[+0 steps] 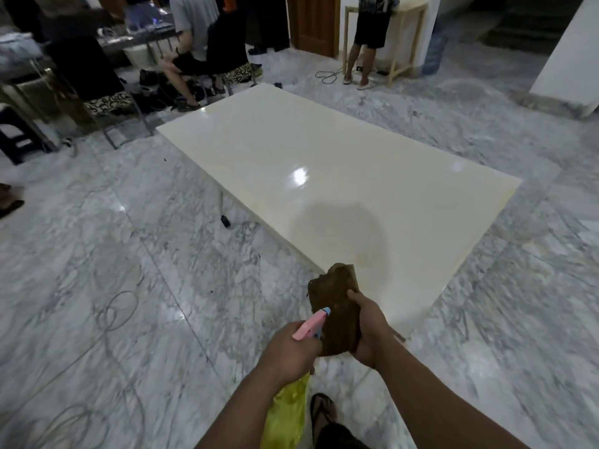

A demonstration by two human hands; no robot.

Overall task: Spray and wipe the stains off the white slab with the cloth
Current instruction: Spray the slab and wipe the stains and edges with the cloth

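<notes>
The white slab is lying flat, raised just above the grey marble floor, with faint yellowish stains showing near its closest corner. Over that corner the right hand is gripping a brown cloth, fingers curled round its edge. Just beside it, the left hand is clasping a yellow spray bottle by its pink trigger head, nozzle pointing toward the cloth.

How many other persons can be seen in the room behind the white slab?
2. One person sits on a chair at the far left, beyond the slab. Another person stands by a wooden table at the far right. More may be hidden outside the view.
</notes>
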